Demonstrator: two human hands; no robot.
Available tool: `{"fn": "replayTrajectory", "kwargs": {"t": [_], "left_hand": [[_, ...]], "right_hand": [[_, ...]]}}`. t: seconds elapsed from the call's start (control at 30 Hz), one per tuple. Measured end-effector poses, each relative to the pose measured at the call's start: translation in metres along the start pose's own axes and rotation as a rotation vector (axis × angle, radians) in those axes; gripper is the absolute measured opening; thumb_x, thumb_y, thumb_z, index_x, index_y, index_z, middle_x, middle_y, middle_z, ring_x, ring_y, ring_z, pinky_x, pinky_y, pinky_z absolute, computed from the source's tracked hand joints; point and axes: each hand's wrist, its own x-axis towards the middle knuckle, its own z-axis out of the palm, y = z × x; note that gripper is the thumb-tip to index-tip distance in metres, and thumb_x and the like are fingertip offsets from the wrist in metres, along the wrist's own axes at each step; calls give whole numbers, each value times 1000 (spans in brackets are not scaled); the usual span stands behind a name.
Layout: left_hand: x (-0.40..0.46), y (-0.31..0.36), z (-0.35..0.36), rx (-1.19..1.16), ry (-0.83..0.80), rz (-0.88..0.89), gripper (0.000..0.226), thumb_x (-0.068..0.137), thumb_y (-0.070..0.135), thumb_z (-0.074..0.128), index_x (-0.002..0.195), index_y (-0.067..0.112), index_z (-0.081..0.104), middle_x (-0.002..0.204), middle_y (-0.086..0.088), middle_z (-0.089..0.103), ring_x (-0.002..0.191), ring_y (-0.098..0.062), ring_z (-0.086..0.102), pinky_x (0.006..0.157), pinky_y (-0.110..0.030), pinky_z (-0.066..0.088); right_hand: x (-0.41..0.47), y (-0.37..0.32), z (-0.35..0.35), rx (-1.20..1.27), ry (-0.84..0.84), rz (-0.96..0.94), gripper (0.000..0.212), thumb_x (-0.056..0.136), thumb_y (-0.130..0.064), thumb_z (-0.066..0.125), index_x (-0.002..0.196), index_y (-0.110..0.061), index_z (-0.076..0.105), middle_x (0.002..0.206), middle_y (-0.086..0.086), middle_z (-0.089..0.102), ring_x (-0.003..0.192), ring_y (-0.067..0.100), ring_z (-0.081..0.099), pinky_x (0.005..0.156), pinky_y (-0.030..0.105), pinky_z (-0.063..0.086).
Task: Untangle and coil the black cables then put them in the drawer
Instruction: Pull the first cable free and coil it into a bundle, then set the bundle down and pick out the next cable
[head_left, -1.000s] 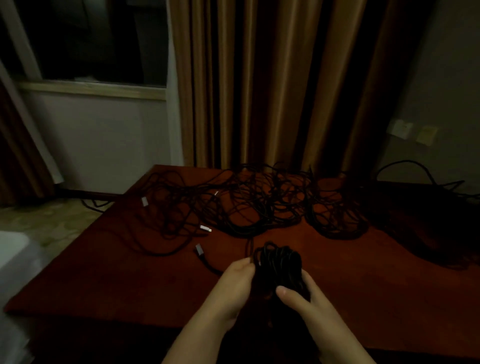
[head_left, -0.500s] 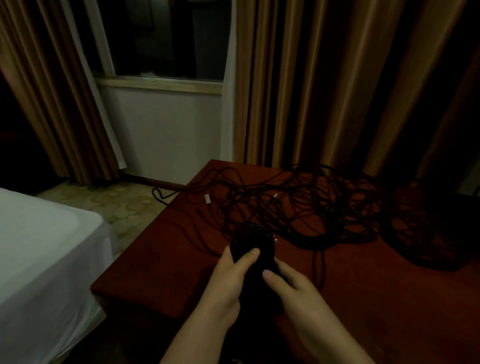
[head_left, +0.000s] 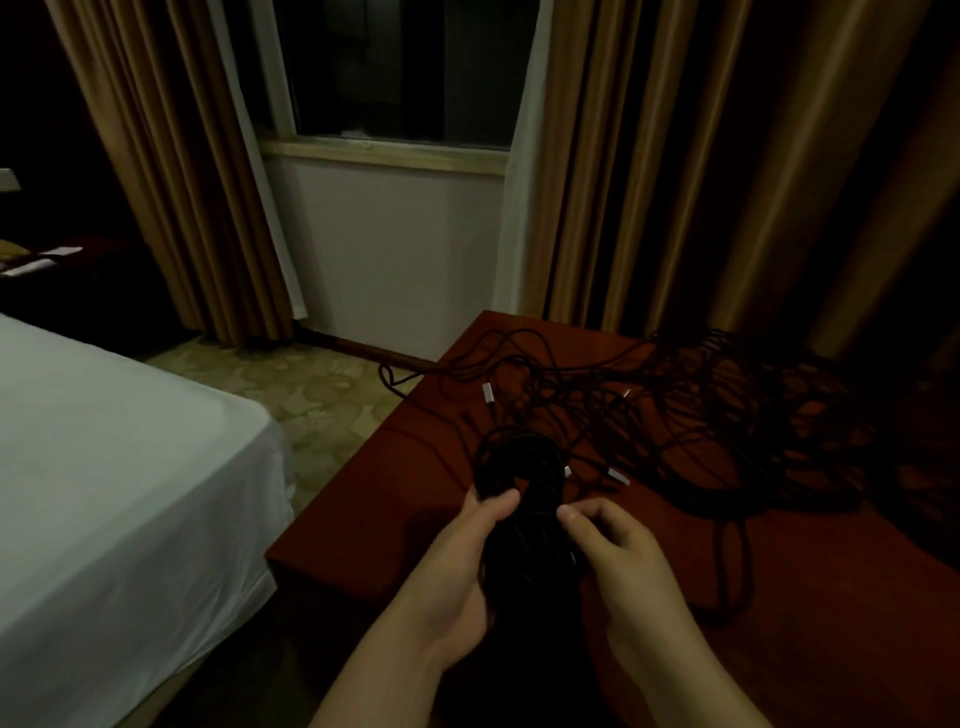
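- Head view: the left hand gripped a coiled bundle of black cable from the side, thumb curled over its upper loops; the right hand pinched the bundle's other side with bent fingers. The bundle was held just above the near corner of the table.
- The tangled cables lay spread over the far part of the table, silver plugs showing among them; one strand hung off the near right edge.
- To finish the coil well, I judged the loops should stay even and firmly held while the loose end is tucked in.
- No drawer was in view.
- The table was dark red. A white-sheeted bed stood to the left, patterned floor between, tan curtains flanking a dark window.
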Motion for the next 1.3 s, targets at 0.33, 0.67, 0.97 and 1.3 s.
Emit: {"fn": "replayTrajectory", "kwargs": {"t": [0.33, 0.67, 0.97, 1.3], "left_hand": [[3, -3, -7, 60, 18, 147, 73, 70, 15, 68, 136, 35, 43, 122, -10, 64, 110, -22, 64, 91, -37, 52], [11, 4, -38, -323, 319, 244, 42, 93, 17, 48, 133, 29, 51, 112, -11, 66, 95, -25, 64, 70, -34, 48], [35, 23, -73, -301, 415, 260, 44, 92, 13, 47, 133, 28, 49, 120, -6, 61, 109, -24, 57, 85, -38, 43], [106, 33, -80, -17, 450, 233, 51, 90, 28, 59, 138, 31, 43, 126, -3, 57, 113, -22, 56, 92, -39, 47]], "right_hand": [[-3, 0, 5, -37, -16, -32, 23, 97, -17, 48, 103, -23, 69, 95, -1, 72, 97, 7, 67, 83, 26, 53], [52, -8, 40, -664, 21, -354, 39, 96, -20, 50, 135, -17, 43, 137, -3, 39, 127, 9, 37, 96, 11, 30], [168, -7, 79, -1617, -113, -338, 80, 88, -61, 45, 149, -38, -2, 153, 6, -30, 139, 38, -26, 105, 67, -13], [163, 27, -14, -1627, 240, -221, 49, 97, -29, 27, 142, -16, 42, 147, 10, 39, 135, 23, 38, 98, 57, 36]]}}
